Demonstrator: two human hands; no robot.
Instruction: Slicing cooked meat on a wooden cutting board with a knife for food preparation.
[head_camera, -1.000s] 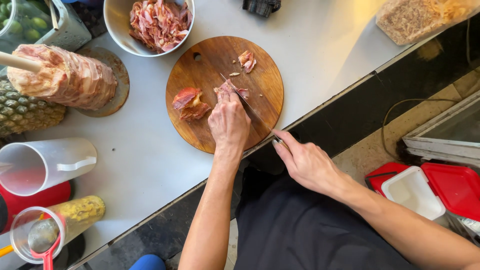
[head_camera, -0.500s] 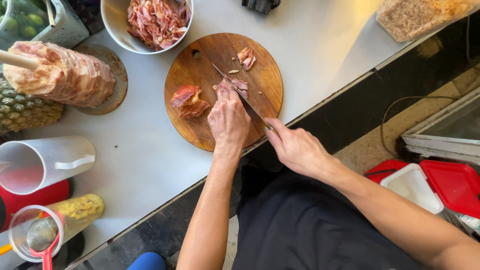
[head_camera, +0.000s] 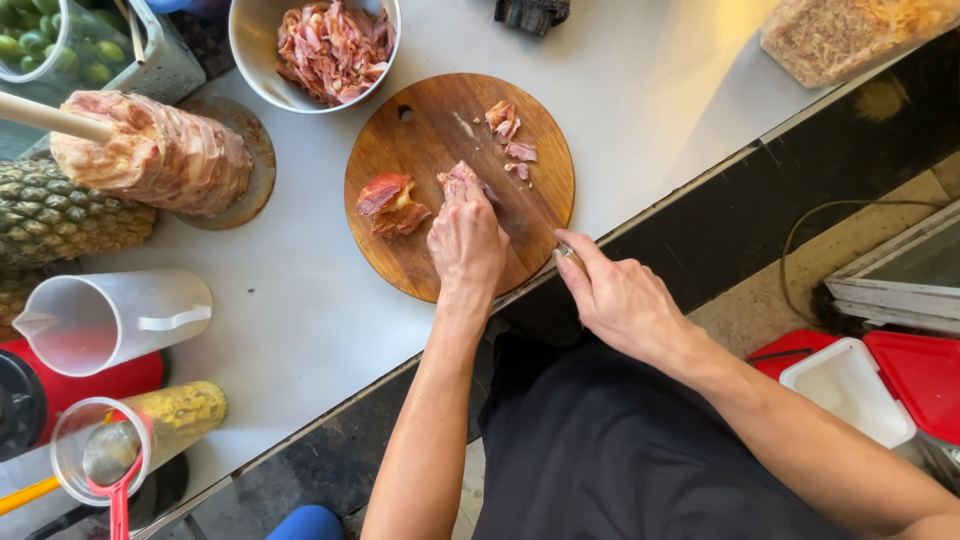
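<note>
A round wooden cutting board (head_camera: 420, 130) lies on the steel counter. My left hand (head_camera: 467, 242) presses down on a piece of raw pink meat (head_camera: 462, 180) near the board's middle. My right hand (head_camera: 618, 295) grips a knife handle at the board's near right edge; the knife blade (head_camera: 515, 216) runs toward my left fingers, mostly hidden. A reddish meat chunk (head_camera: 392, 203) lies left of my left hand. Small cut pieces (head_camera: 510, 140) lie at the board's far right.
A metal bowl (head_camera: 246, 40) of sliced meat stands beyond the board. A stacked meat skewer (head_camera: 155, 155) rests on a plate, beside a pineapple (head_camera: 60, 215). A plastic jug (head_camera: 100, 320), a jar (head_camera: 180, 410), a strainer (head_camera: 110, 455) stand at left. Red-lidded tubs (head_camera: 850, 385) sit on the floor.
My right hand has drawn the knife back toward the board's near edge. My left hand stays on the meat.
</note>
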